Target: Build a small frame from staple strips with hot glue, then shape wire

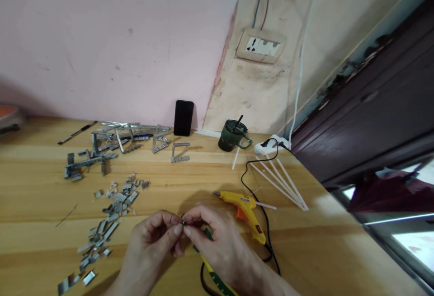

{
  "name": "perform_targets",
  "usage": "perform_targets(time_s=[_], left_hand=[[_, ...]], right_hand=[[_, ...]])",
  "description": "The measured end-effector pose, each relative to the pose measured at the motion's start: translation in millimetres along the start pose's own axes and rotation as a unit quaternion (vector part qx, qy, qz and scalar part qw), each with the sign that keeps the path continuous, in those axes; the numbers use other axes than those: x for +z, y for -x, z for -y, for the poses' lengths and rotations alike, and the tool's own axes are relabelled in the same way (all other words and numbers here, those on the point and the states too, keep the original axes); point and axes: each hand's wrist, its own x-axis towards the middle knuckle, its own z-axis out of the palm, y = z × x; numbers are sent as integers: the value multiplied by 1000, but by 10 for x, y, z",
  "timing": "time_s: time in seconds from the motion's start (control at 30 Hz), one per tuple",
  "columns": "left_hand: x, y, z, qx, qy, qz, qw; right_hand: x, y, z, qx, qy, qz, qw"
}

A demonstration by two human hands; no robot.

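Observation:
My left hand point(154, 237) and my right hand point(215, 239) meet above the table, fingertips pinched together on a tiny dark piece point(184, 223). It is too small and too covered by the fingers to name. Below my right hand a green and yellow tool handle point(217, 279) shows, partly hidden; I cannot tell if that hand touches it. Just beyond lies a yellow glue gun point(249, 212) with an orange trigger and a white glue stick in its back. Left of my hands, small metal strips point(118, 203) are scattered in a loose line.
Bracket-shaped metal frames point(84, 162) lie at the back left near a pen point(77, 133). A black phone point(183, 118) leans on the wall. A green mug point(231, 136), a white power strip point(272, 145), glue sticks point(283, 183) and a black cable point(266, 223) are on the right.

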Motion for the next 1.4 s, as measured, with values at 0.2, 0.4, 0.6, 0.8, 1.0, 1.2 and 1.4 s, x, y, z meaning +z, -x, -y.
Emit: perform_targets(time_s=[0.2, 0.4, 0.6, 0.8, 1.0, 1.2, 1.4], left_hand=[[3, 1, -33, 3, -41, 7, 999], [10, -19, -68, -16, -19, 21, 999], [18, -24, -356, 16, -92, 15, 995], [-99, 12, -394, 31, -80, -21, 996], [-182, -55, -360, 69, -86, -52, 993], [-255, -134, -516, 130, -46, -67, 988], [-307, -173, -550, 152, -19, -78, 985]], right_hand=[[-56, -20, 65, 59, -53, 21, 997], [-75, -31, 94, 43, -44, 22, 998], [-87, -165, 240, -22, 23, 23, 999], [29, -246, 331, -69, 67, 19, 995], [128, -358, 215, -45, 17, 35, 998], [137, -503, 2, -54, 260, 181, 947], [356, -395, -292, -81, 347, 235, 904]])
